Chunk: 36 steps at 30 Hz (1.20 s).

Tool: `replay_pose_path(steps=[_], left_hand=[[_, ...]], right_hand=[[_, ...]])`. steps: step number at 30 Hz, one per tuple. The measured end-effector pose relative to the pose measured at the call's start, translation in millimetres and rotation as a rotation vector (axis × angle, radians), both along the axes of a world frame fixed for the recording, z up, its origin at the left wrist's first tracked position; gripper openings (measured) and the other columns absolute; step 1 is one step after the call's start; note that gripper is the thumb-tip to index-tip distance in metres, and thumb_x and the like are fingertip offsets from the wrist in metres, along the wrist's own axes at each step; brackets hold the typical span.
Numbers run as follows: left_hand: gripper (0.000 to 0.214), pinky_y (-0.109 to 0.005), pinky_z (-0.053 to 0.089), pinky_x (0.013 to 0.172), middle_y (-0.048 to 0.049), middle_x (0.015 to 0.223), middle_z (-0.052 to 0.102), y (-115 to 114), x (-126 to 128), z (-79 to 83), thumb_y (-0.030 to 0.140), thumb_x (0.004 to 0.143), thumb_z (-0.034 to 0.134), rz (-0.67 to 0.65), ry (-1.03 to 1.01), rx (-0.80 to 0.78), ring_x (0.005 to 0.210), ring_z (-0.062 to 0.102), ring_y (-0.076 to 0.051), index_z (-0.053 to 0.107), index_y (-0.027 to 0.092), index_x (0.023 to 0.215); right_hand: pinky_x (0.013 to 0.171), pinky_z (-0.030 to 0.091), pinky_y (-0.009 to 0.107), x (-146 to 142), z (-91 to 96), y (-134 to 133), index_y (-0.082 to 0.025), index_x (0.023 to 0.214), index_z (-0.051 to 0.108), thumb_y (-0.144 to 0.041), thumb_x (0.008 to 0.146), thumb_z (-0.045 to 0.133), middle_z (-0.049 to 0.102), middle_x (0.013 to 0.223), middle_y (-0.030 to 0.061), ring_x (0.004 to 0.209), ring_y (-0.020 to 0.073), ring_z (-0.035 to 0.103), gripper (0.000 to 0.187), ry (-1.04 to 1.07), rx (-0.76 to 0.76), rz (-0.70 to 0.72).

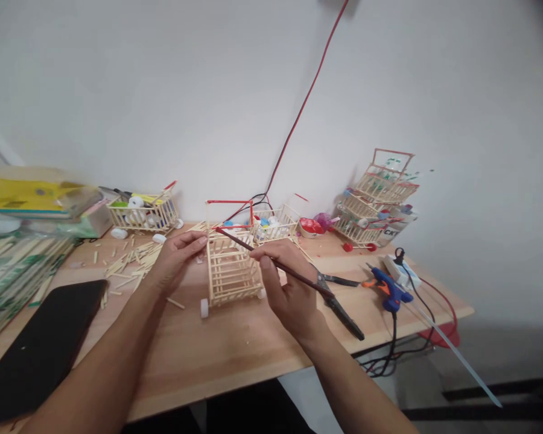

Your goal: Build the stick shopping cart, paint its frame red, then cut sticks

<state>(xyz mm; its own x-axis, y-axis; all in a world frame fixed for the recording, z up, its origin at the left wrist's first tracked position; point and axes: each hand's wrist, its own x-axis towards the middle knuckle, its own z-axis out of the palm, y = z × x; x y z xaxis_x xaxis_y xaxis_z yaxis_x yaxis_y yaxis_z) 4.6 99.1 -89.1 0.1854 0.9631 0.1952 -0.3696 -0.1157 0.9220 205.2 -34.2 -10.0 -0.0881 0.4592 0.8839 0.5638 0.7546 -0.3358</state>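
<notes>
A small cart built of wooden sticks [230, 271] with white wheels stands on the wooden table [235, 349]. My left hand [176, 256] rests on the cart's left top edge, fingers curled against it. My right hand [286, 289] pinches a thin dark red stick [244, 242] that slants up-left over the cart's top. Its far tip sits near the cart's red handle frame [230, 202].
Black-handled scissors [339, 298] and a blue glue gun [389, 289] lie right of my right hand. Other stick carts stand at the back left [143, 212], back middle [276, 224] and stacked at the right [380, 199]. Loose sticks [131, 259], a black tablet [40, 343], a power strip [402, 271].
</notes>
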Motion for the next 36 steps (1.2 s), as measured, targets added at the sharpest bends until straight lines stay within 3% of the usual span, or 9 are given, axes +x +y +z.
replay_pose_path(steps=[3, 9, 17, 32, 36], left_hand=[[0.028, -0.027, 0.049, 0.077, -0.0043, 0.085, 0.073, 0, 0, -0.5, 0.032, 0.068, 0.087, 0.002, -0.034, -0.013, 0.08, 0.065, -0.016, 0.077, 0.017, 0.089], [0.029, -0.028, 0.049, 0.075, -0.0043, 0.081, 0.072, 0, 1, 0.6, 0.033, 0.068, 0.087, -0.01, -0.031, -0.014, 0.079, 0.065, -0.017, 0.077, 0.015, 0.088], [0.029, -0.032, 0.051, 0.075, -0.0052, 0.077, 0.072, -2, 2, 2.3, 0.034, 0.067, 0.087, -0.022, -0.01, 0.005, 0.078, 0.066, -0.02, 0.078, 0.015, 0.088], [0.029, -0.032, 0.049, 0.079, -0.0068, 0.087, 0.074, -4, 2, 3.9, 0.034, 0.067, 0.087, -0.03, -0.005, 0.004, 0.082, 0.066, -0.019, 0.077, 0.015, 0.087], [0.028, -0.03, 0.049, 0.076, -0.0049, 0.079, 0.071, -3, 2, 3.2, 0.037, 0.069, 0.086, -0.03, -0.022, 0.002, 0.076, 0.063, -0.017, 0.078, 0.015, 0.085]], right_hand=[[0.081, 0.051, 0.031, -2, -2.3, 3, -0.018, 0.099, 0.066, -0.007, 0.094, 0.052, 0.07, 0.091, 0.0048, 0.089, 0.0155, 0.065, 0.018, -0.001, -0.005, 0.018], [0.073, 0.05, 0.029, 8, -4.1, 4, -0.019, 0.097, 0.068, -0.01, 0.095, 0.053, 0.068, 0.087, 0.0028, 0.08, 0.0142, 0.063, 0.017, 0.037, -0.033, -0.096], [0.074, 0.052, 0.03, -11, -3.3, 9, -0.02, 0.097, 0.068, -0.012, 0.096, 0.052, 0.07, 0.084, 0.0018, 0.08, 0.0143, 0.065, 0.017, 0.056, -0.015, -0.047], [0.074, 0.052, 0.03, -8, -3.1, 4, -0.019, 0.097, 0.067, -0.01, 0.095, 0.051, 0.069, 0.085, 0.0029, 0.08, 0.0148, 0.063, 0.018, 0.039, -0.012, -0.042], [0.079, 0.053, 0.033, -7, -1.3, 6, -0.019, 0.098, 0.066, -0.009, 0.095, 0.051, 0.07, 0.09, 0.0046, 0.087, 0.0163, 0.065, 0.018, 0.006, 0.0, 0.019]])
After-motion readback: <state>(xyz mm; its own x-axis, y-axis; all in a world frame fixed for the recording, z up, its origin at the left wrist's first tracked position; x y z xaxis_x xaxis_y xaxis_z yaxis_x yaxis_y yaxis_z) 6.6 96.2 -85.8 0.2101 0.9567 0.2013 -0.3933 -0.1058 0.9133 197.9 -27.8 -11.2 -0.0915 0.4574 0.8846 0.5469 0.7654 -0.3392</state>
